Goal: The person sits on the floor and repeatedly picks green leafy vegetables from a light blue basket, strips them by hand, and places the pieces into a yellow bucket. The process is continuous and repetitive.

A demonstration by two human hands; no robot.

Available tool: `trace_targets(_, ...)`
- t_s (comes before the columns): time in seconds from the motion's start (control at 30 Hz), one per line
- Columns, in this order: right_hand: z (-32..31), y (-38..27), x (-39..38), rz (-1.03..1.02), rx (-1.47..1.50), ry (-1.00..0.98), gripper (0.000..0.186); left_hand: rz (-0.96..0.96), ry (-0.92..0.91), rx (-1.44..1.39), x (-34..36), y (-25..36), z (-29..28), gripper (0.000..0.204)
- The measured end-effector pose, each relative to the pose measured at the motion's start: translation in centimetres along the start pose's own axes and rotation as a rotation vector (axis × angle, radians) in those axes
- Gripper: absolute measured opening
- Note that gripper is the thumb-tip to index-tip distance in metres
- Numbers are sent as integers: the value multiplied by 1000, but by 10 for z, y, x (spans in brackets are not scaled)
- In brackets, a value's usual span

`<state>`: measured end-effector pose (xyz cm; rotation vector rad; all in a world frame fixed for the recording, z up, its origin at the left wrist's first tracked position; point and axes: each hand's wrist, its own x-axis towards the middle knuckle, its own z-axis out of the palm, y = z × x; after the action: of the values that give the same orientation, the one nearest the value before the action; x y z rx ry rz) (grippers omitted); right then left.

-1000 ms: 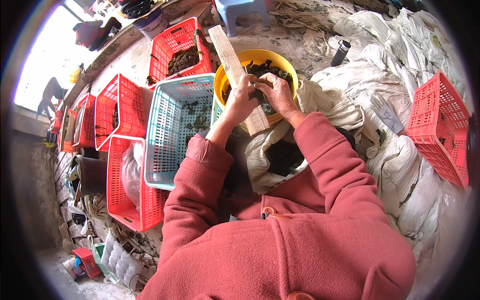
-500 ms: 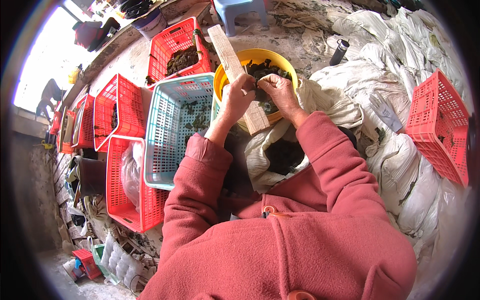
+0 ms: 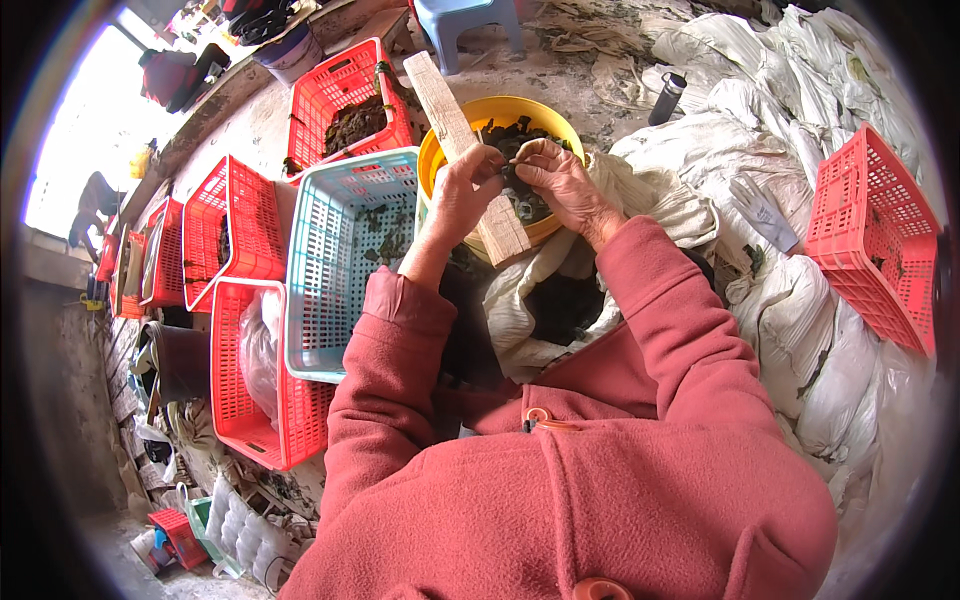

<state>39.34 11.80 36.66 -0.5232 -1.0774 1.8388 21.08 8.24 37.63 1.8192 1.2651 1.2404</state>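
Note:
A round yellow tub (image 3: 562, 122) stands in front of me, with dark, wet-looking leafy pieces (image 3: 512, 137) inside. Across its left side lies a rough wooden board (image 3: 440, 103). My left hand (image 3: 462, 198) is closed over the board, thumb and fingers drawn together toward the tub's middle. Just to its right, above the tub, my right hand (image 3: 565, 190) is pinched closed. Whatever the fingertips hold is too small and dark to make out. Below the tub, a whitish cloth sack (image 3: 512, 318) gapes around a dark interior.
Left of the tub stands a light blue crate (image 3: 325, 260) holding dark scraps. Red crates (image 3: 250, 375) surround it, and another red crate (image 3: 862, 215) sits far right. White sheeting (image 3: 745, 150) covers the right side, bearing a grey glove (image 3: 765, 215) and a dark bottle (image 3: 667, 98). A blue stool (image 3: 470, 22) stands beyond.
My right hand has drawn slightly away from my left, and its fingers have lifted a little. Both hands stay over the tub. The whole view has shifted slightly.

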Motion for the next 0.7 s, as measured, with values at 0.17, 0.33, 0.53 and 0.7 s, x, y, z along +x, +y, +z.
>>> trace_targets(0.17,-1,-1,1,82,-68,18,43,179,39,161,-2,3,4,31)
trace_targets(0.33,-2,-2,3,118,-184,63,45,352,61,337,-4,2,1,23)
trace_targets(0.53,-5,-5,1,123,-338,-55,42,282,124,463,-7,1,0,11)
trace_targets(0.7,-3,-9,-2,165,-397,-123,30,180,311,547,-2,-8,-9,10)
